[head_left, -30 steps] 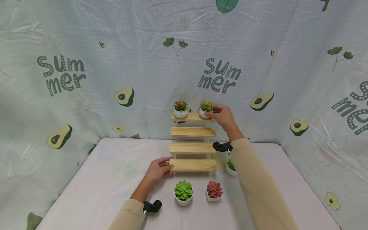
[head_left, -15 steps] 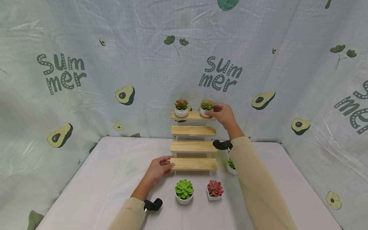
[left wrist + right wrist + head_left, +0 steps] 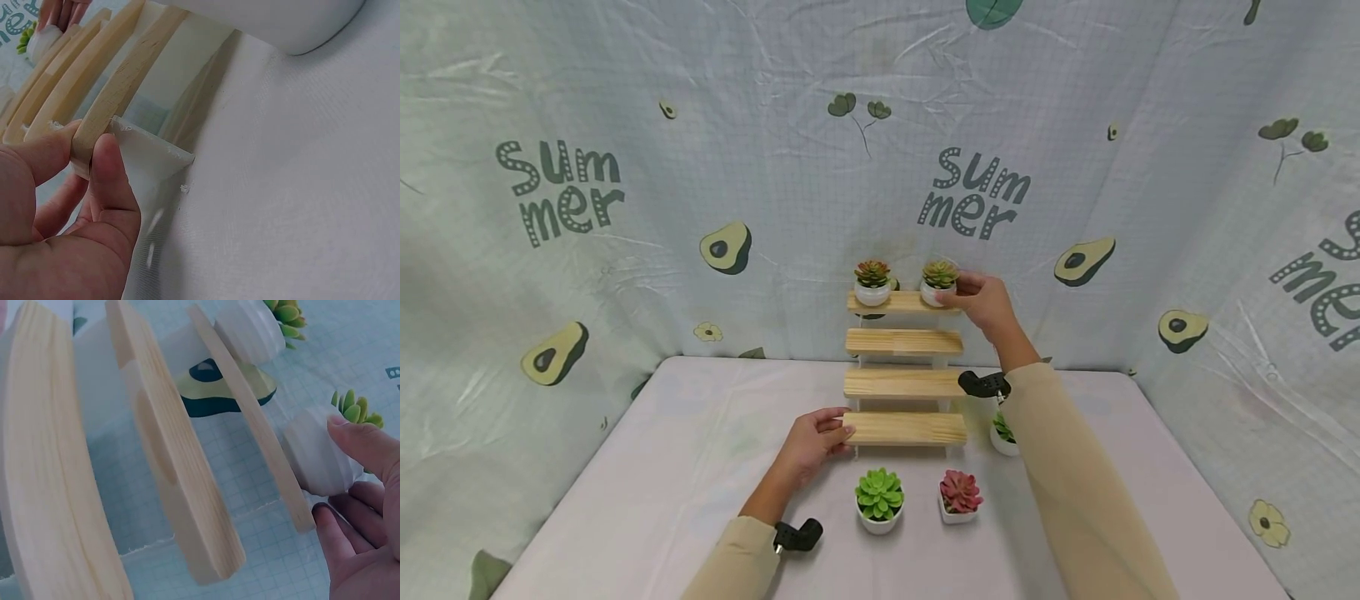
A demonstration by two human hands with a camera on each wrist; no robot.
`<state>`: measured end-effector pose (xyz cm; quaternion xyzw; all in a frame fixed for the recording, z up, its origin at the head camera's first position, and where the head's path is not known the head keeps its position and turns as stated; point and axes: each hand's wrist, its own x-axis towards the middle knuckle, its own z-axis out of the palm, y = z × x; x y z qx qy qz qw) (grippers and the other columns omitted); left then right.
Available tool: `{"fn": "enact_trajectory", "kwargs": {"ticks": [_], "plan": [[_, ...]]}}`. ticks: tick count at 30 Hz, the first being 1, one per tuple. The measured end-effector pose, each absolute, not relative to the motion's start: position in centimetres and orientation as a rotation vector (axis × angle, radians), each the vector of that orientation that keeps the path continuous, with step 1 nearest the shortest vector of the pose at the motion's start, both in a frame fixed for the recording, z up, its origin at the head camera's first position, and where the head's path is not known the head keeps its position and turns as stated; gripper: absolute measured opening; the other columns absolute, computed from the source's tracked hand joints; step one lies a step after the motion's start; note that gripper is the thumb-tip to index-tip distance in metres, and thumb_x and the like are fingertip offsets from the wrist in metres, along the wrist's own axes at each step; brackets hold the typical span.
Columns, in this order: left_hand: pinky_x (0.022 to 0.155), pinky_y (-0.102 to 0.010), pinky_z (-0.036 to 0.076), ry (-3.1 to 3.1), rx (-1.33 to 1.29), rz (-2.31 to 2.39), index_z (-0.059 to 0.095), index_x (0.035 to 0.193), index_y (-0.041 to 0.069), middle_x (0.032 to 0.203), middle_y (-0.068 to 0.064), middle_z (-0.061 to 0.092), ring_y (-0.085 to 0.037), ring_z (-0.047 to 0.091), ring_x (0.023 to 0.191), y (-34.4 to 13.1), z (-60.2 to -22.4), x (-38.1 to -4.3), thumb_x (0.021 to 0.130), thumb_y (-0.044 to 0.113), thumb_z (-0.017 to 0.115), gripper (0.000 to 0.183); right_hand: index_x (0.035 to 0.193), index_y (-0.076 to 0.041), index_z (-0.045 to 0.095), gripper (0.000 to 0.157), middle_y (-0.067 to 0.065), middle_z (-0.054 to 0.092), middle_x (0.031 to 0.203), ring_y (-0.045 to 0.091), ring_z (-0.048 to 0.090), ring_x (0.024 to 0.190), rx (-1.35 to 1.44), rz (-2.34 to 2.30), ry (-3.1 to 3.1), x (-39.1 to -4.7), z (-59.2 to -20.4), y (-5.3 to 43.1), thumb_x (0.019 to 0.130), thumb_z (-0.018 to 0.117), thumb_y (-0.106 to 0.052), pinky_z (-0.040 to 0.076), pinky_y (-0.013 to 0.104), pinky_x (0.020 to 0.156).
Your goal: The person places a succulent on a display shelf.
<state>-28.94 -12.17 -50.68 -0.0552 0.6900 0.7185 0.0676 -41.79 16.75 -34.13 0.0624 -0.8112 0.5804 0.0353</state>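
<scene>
The pale, stepped wooden shelf (image 3: 904,427) shows fine grain and a smooth matt face; its frosted, translucent white supports (image 3: 147,152) look like plastic. The round white pot (image 3: 312,456) is finely ridged. The grey-white printed backdrop (image 3: 805,196) is creased, with a slight gloss; the beige sleeve (image 3: 1082,483) is matt cloth.

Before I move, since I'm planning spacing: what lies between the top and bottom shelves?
Two more wooden shelves and pale supports, seen in the head view.

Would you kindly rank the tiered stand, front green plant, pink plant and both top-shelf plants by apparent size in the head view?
1. Tiered stand
2. Front green plant
3. Pink plant
4. Left top-shelf plant and right top-shelf plant: too alike to rank
</scene>
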Motion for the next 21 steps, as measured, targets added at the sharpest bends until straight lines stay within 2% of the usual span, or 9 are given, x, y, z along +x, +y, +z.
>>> {"fn": "enact_trajectory", "kwargs": {"ticks": [8, 21], "plan": [[0.068, -0.025, 0.06, 2.08, -0.169, 2.164, 0.06, 0.135, -0.006, 0.1, -0.009, 0.062, -0.014, 0.065, 0.08, -12.1, -50.7, -28.9, 0.096, -0.001, 0.068, 0.041, 0.153, -0.005, 0.046, 0.072, 0.017, 0.048, 0.156, 0.031, 0.047, 0.145, 0.233, 1.834, -2.42, -40.7, -35.3, 17.7, 0.092, 0.079, -0.022, 0.044, 0.045, 0.118], [0.069, -0.025, 0.061, 2.093, -0.16, 2.151, 0.059, 0.136, -0.006, 0.101, -0.01, 0.064, -0.014, 0.066, 0.08, -12.1, -50.5, -28.7, 0.096, 0.0, 0.068, 0.041, 0.151, -0.001, 0.047, 0.072, 0.02, 0.05, 0.154, 0.032, 0.049, 0.143, 0.258, 1.823, -2.382, -38.5, -38.6, 20.8, 0.092, 0.079, -0.027, 0.044, 0.049, 0.117]]}}
